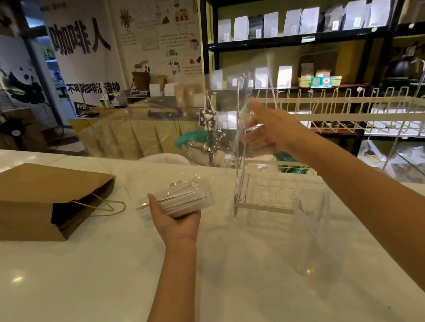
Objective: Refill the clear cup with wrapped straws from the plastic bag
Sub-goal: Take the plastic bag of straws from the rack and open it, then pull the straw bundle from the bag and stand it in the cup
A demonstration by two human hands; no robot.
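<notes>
My left hand (175,223) is palm up over the white counter and grips a bundle of paper-wrapped straws (184,198), some still under a bit of clear film. My right hand (263,131) is raised above the counter's far side and holds the clear plastic bag (219,126), which hangs crumpled and see-through in front of it, blurred by motion. The tall clear cup (312,232) stands upright on the counter below my right forearm, to the right of the straws. I cannot tell what is in it.
A brown paper bag (38,200) with a string handle lies on its side at the left of the white counter (90,288). A white wire dish rack (326,112) stands behind the cup. Dark shelves of pouches fill the back right.
</notes>
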